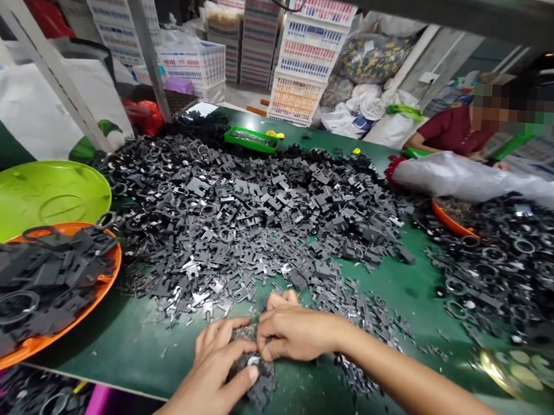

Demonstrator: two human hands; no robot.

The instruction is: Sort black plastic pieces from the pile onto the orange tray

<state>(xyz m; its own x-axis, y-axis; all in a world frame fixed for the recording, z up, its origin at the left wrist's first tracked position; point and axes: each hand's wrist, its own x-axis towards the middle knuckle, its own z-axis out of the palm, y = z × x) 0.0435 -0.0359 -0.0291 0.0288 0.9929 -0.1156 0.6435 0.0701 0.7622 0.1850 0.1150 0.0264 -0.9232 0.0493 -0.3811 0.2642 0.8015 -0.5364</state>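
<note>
Near the front edge of the green table, my left hand (219,369) is curled around a small dark grey part (262,385), its thumb pressing on top. The part's exact kind is blurred and half covered by fingers. Against it from the right sits my right hand (291,330), fingers bent and pinched together over the far side. What those fingertips grip is hidden. Just beyond both hands spreads a large heap of small dark grey flat pieces (268,200), many of them notched, with some rings among them.
At left, an orange tray (117,265) holds dark pieces and rings beside a lime-green tray (69,172). A green tray (251,143) stands behind the heap. More rings (523,246) lie at right, near a person in a dark red shirt (456,129). Stacked crates (302,62) stand behind.
</note>
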